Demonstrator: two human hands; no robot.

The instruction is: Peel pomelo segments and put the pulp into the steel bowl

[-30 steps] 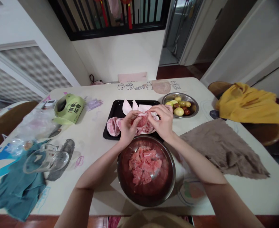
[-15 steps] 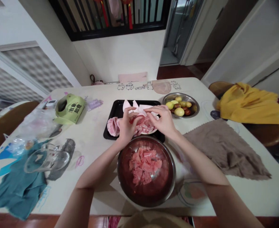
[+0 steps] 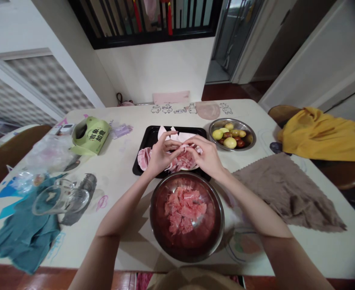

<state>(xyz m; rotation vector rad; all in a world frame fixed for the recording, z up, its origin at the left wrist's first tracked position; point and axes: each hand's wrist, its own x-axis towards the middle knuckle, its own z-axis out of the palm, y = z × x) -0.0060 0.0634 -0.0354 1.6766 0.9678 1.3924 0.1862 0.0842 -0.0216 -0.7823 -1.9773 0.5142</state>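
Over a black tray [image 3: 149,139], my left hand [image 3: 161,154] and my right hand [image 3: 207,156] meet with their fingertips pinched on a piece of pomelo segment [image 3: 185,148], mostly hidden by the fingers. Beneath them lies a heap of pinkish membrane scraps [image 3: 182,162] on a pale piece of rind. A peeled pomelo chunk [image 3: 144,158] rests at the tray's left side, and white-pink rind pieces [image 3: 180,137] stand at its back. Nearer to me, a steel bowl [image 3: 156,225] holds loose pink-red pomelo flesh [image 3: 185,209].
A steel bowl of green and brown fruits [image 3: 230,142] stands right of the tray. A brown cloth [image 3: 289,193] lies to the right; a yellow cloth [image 3: 319,135] hangs on a chair. At left are a glass jug [image 3: 61,197], teal cloth [image 3: 29,233], plastic bag [image 3: 49,153] and green bag [image 3: 91,137].
Both hands have drawn closer together, their fingertips now meeting on the pomelo piece. The whole view has shifted slightly; the bowls and cloths stay in place.
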